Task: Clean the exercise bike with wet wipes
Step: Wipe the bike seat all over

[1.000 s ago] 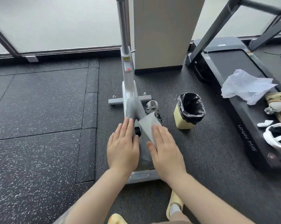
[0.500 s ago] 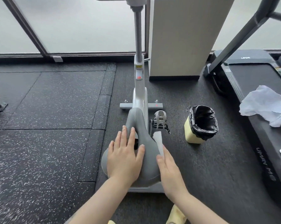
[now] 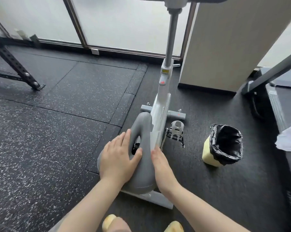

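Observation:
The exercise bike [image 3: 163, 97] stands in front of me, white frame with a grey post, seen from behind its grey saddle [image 3: 141, 128]. My left hand [image 3: 118, 158] rests flat on the saddle's left half, thumb reaching to the centre cut-out. My right hand [image 3: 161, 166] lies against the saddle's right side, fingers straight and pointing forward. The wet wipe is hidden under that hand; I cannot make it out for certain. A pedal [image 3: 175, 131] sticks out on the right below the saddle.
A small yellow bin [image 3: 223, 146] with a black liner stands on the floor to the right. Beyond it is a treadmill [image 3: 284, 101] with a white sheet [image 3: 290, 139] on it. A black rack [image 3: 15, 67] stands far left, a beige pillar [image 3: 225, 47] behind the bike.
My right hand slid from the top of the saddle down to its right side, and the wipe went out of sight beneath it. My left hand stayed on the saddle. My head tilted up.

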